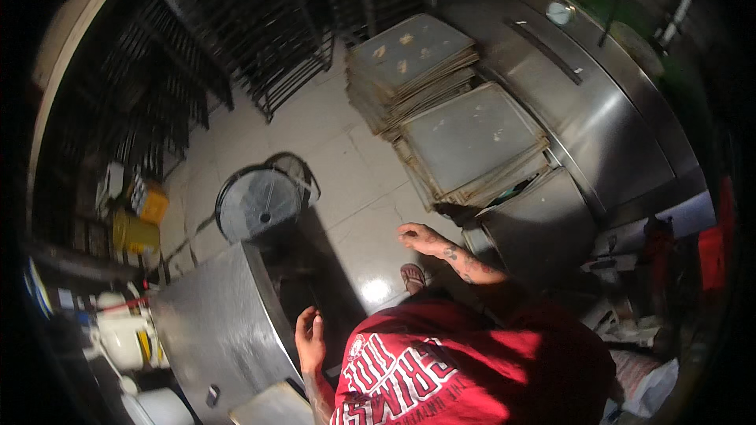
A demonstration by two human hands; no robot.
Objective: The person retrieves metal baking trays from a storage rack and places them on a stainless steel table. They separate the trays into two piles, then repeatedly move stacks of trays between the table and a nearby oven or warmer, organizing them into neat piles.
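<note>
My left hand (310, 339) hangs beside the edge of a stainless steel worktable (212, 301), thumb and fingers apart, with nothing visible in it. Over the tiled floor (354, 189), my right hand (419, 238) reaches out from my body, loosely bent and holding nothing that I can see. Nearest to it are a low steel cabinet or box (537, 224) and a stack of worn metal baking trays (475, 136). A second tray stack (413, 53) stands behind the first.
A round grey lidded bin (260, 198) stands ahead of the worktable. Dark metal tray racks (271, 23) line the back. To the right is a steel oven front with a handle (546, 50) and a dial gauge (559, 13). A yellow bucket (136, 233) and cream-coloured machine (124, 336) are at left.
</note>
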